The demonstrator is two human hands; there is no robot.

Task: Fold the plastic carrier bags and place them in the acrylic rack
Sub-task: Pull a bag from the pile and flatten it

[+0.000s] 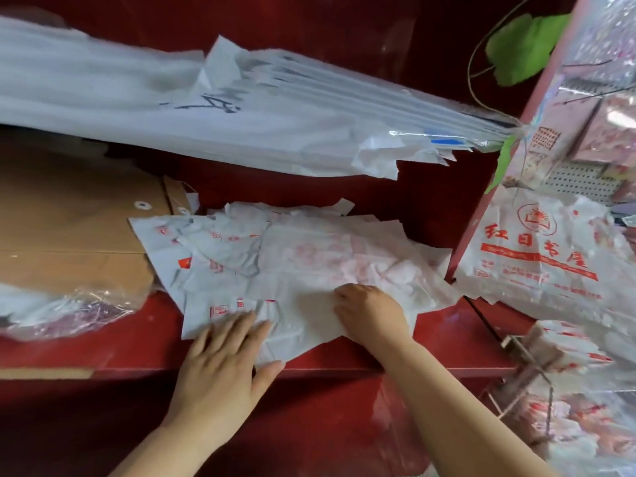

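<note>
- Head view, looking down at a red table (103, 349) with a loose pile of carrier bags (309, 249), white with red print, overlapping and crumpled.
- Top bag (303, 304) at the near edge of the pile, partly smoothed, one corner hanging past the table's front lip.
- Left hand (223, 352) laid flat on the bag's near-left part, fingers straight and spread, pressing the plastic down.
- Right hand (370, 313) just beside it to the right, on the same bag, fingers curled with plastic gathered under the tips; hands apart, not touching.
- Acrylic rack (526, 380) low on the right, well apart from the hands; already holding several folded bags (564, 349). Count not readable.
- Judged progress: partway. Some bags folded and racked; many still flat in the pile; top bag only at the flattening or first-fold stage, nothing in transit to the rack.
- Left to do, as judged: finish this fold, carry it right to the rack, repeat through the pile.
- Also present: brown envelopes (69, 228) at left, a printed bag hanging (537, 256) at right, a bundle of white bags overhead (172, 108).
</note>
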